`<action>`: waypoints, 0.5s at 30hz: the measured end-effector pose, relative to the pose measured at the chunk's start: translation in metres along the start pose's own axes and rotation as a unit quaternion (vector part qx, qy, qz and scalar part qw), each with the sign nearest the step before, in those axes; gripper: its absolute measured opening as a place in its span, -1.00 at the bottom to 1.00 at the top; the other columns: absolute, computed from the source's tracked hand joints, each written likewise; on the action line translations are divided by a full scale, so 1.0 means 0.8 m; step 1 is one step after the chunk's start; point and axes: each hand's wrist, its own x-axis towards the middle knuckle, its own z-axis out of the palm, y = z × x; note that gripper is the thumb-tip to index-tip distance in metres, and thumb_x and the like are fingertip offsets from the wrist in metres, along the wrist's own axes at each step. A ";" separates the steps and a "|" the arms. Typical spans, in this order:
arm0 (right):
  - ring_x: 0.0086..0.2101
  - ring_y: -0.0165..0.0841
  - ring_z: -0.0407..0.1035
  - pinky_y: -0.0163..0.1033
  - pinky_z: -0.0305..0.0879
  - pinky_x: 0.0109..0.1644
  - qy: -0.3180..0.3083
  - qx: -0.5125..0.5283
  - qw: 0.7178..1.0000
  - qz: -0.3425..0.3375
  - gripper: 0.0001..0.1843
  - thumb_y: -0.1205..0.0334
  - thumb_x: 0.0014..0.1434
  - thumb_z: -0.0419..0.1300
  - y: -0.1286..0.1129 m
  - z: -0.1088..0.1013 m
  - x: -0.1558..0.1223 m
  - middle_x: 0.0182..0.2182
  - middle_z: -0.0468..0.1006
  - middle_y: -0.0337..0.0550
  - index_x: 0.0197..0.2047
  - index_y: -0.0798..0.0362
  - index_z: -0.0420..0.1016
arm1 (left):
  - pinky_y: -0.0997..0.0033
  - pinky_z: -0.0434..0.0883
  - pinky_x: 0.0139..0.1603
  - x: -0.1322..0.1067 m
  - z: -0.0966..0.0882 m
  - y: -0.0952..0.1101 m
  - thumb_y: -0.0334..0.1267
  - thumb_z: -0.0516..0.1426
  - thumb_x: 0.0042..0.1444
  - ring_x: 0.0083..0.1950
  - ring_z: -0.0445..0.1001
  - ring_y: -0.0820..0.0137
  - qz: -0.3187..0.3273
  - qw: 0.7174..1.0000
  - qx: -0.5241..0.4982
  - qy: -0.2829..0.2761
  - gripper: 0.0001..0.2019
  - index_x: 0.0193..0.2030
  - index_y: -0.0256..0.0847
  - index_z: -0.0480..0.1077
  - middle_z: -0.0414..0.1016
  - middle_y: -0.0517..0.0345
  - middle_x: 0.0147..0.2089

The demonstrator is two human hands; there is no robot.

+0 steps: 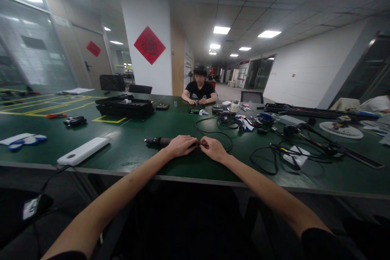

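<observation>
Left hand curls over dark cylindrical tool at nine o'clock | right hand pinches thin dark piece | black tray, ten o'clock | co-worker, twelve | black cable loops beside right hand, one o'clock

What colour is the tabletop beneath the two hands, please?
The tabletop is dark green; the head view, the only one, shows it.

I counted two red diamond signs, one black tray, one long white device, one cylindrical tool.
</observation>
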 end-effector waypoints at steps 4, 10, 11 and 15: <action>-0.37 -0.37 0.39 -0.33 0.18 -0.28 0.001 0.000 1.000 -0.003 -0.94 0.24 0.28 0.24 -0.001 -0.001 0.000 -0.33 0.55 -0.24 -0.16 -0.02 0.44 | 0.32 0.40 -0.06 0.000 -0.001 0.000 -0.06 0.04 0.43 -0.06 0.56 0.28 -0.002 1.000 0.002 0.002 -0.79 0.02 -0.09 0.35 0.57 0.12 -0.10; -0.36 -0.37 0.40 -0.33 0.19 -0.27 0.004 -0.005 1.000 -0.003 -0.94 0.24 0.29 0.24 -0.003 -0.002 0.000 -0.32 0.55 -0.23 -0.16 -0.01 0.44 | 0.33 0.40 -0.07 0.000 -0.003 0.001 -0.06 0.00 0.45 -0.05 0.55 0.30 -0.001 1.000 -0.007 0.006 -0.78 0.02 -0.10 0.35 0.56 0.11 -0.08; -0.35 -0.37 0.40 -0.33 0.19 -0.27 0.003 -0.005 1.000 -0.004 -0.94 0.23 0.29 0.24 -0.004 -0.002 0.000 -0.32 0.55 -0.23 -0.16 -0.02 0.44 | 0.33 0.40 -0.07 0.000 -0.003 0.002 -0.04 0.00 0.45 -0.05 0.55 0.29 -0.006 1.000 -0.010 0.007 -0.76 0.02 -0.10 0.36 0.55 0.11 -0.08; -0.35 -0.36 0.41 -0.32 0.20 -0.26 0.005 -0.007 1.000 -0.004 -0.95 0.24 0.29 0.24 -0.005 -0.003 -0.001 -0.32 0.56 -0.25 -0.16 -0.03 0.44 | 0.32 0.41 0.00 -0.001 -0.003 0.002 -0.10 0.03 0.42 0.01 0.54 0.29 0.009 1.000 -0.011 0.006 -0.77 0.11 -0.07 0.36 0.55 0.10 0.01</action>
